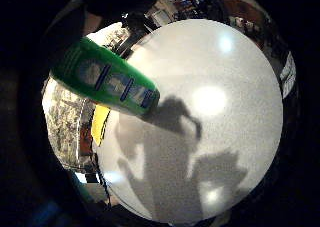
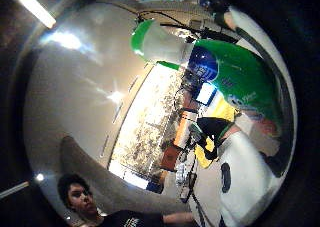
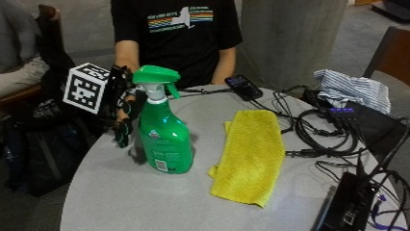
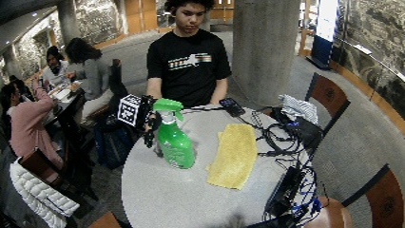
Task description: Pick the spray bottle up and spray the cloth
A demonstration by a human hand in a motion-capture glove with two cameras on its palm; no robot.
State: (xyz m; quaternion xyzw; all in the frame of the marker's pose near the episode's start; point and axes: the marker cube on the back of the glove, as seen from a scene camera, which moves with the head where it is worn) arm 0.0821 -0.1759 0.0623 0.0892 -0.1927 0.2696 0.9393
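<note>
A green spray bottle (image 3: 165,139) (image 4: 175,145) with a green trigger head stands upright on the round grey table (image 3: 115,192). To its right, a little apart, a yellow cloth (image 3: 253,154) (image 4: 234,154) lies flat. My gloved right hand (image 3: 125,115) (image 4: 150,126) hovers at the bottle's left side, level with its neck. Its fingers hang straight down and hold nothing. Both palm views show the bottle (image 1: 105,79) (image 2: 235,77) close to the palm, with the cloth (image 1: 100,122) beyond it.
A black phone (image 3: 242,86) lies at the table's far edge. Tangled black cables (image 3: 320,134), a striped cloth (image 3: 352,86) and a black device (image 3: 349,202) crowd the right side. A concrete pillar stands behind the table.
</note>
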